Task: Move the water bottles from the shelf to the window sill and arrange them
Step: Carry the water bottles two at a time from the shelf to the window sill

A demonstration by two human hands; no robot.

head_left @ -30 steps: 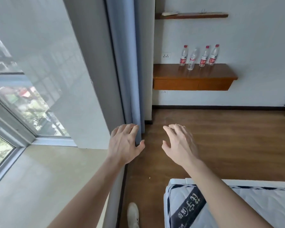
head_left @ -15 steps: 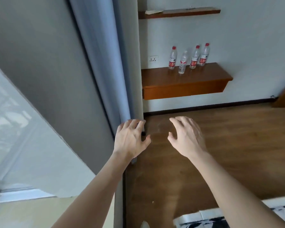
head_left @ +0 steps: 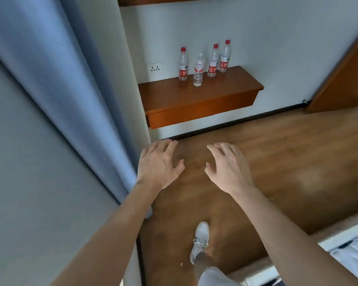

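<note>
Several clear water bottles stand upright on a brown wall shelf (head_left: 215, 93) ahead. Three have red caps and red labels: one at the left (head_left: 183, 65), two at the right (head_left: 213, 61) (head_left: 225, 57). A shorter bottle with a clear cap (head_left: 198, 71) stands a little in front of them. My left hand (head_left: 158, 164) and my right hand (head_left: 228, 168) hover side by side over the wooden floor, palms down, fingers spread and loosely bent, holding nothing. Both are well short of the shelf. The window sill is out of view.
A blue curtain (head_left: 60, 89) and a grey wall (head_left: 29, 193) fill the left side. A wall socket (head_left: 155, 68) sits left of the bottles. A brown door (head_left: 343, 79) stands at the right, a bed corner (head_left: 349, 250) at the lower right. My white shoe (head_left: 201, 240) steps on the floor.
The view has swung right and nearer to the shelf; the window and sill have left the frame. Both hands stay empty in front of me. My foot has come forward.
</note>
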